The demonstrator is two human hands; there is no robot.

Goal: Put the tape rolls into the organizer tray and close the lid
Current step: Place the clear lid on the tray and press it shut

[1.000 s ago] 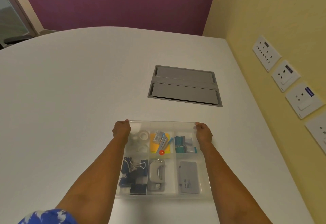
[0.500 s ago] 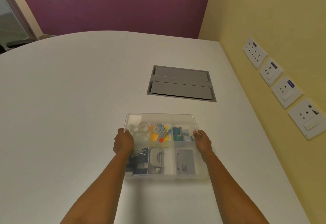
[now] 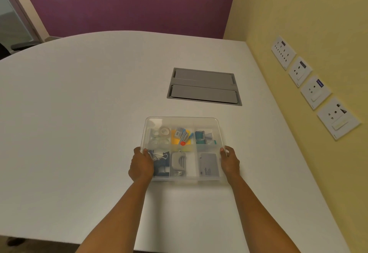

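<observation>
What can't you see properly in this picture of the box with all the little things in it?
- Head view: whether the clear lid has clicked shut; it is see-through and its edges blur into the tray.
- The binder clips: partly hidden by the left hand.
- Writing on the grey card: too small to read.
- Tape rolls: hazy through the lid, so their number is unclear.
- The right hand: fingertips hidden behind the tray's side.

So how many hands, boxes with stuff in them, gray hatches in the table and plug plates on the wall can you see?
Hands: 2, the left hand and the right hand
Organizer tray: 1
Gray table hatch: 1
Wall socket plates: 4, the farthest, the next two and the nearest
Total: 8
</observation>
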